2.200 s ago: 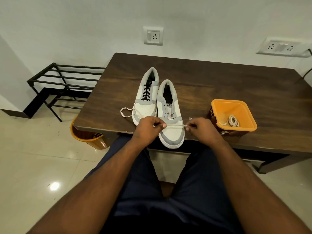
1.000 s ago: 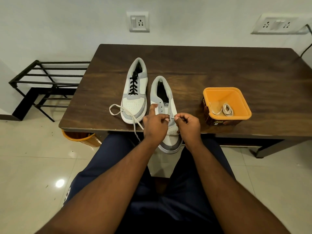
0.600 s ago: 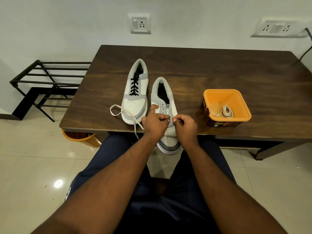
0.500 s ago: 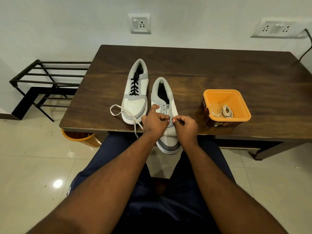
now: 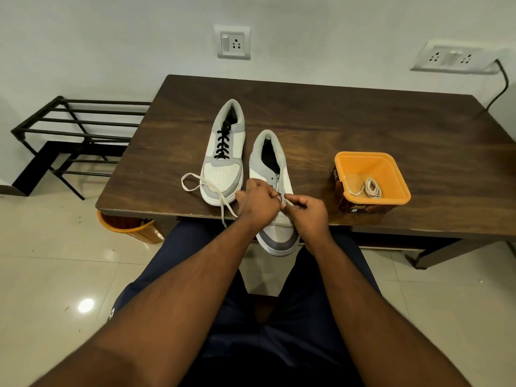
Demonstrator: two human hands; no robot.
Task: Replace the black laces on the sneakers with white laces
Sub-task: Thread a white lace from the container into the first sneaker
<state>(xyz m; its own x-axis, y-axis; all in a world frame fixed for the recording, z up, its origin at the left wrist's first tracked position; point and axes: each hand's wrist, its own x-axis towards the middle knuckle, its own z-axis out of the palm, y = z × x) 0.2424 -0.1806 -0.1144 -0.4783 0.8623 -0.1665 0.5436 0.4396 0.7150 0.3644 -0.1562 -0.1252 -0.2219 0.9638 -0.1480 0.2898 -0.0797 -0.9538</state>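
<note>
A: What is seen nearest the camera?

B: Two bare forearms are stretched over dark blue trousers (image 5: 282, 339) toward the front edge of a dark wooden table (image 5: 363, 129), whose top is smooth and marked with streaked grain. Glossy pale floor tiles (image 5: 47, 275) are seen beneath, and a light is reflected in them.

A: How are the hands placed?

B: The left hand (image 5: 257, 203) and the right hand (image 5: 308, 212) are met over the near sneaker (image 5: 275, 191), a white and grey shoe whose toe is pushed out past the table edge. The fingers of both hands are curled, and a thin white lace (image 5: 206, 188) is pinched between them at the eyelets. The rest of that lace is trailed leftward in a flat loop across the toe of the far sneaker (image 5: 223, 160) and is hung over the edge.

A: And that second shoe?

B: It is laid just beside the first and is threaded with black laces (image 5: 222, 143) in a neat crisscross.

A: What is found to the right and behind?

B: An orange plastic tub (image 5: 391, 174), square with rounded corners, is set well apart, and a coiled white lace (image 5: 370, 188) is held in it. A black metal rack (image 5: 69, 129) is stood on the floor at the left, an orange bin (image 5: 131, 227) is tucked under the table, and two sockets (image 5: 232, 42) are mounted on the plain white wall.
</note>
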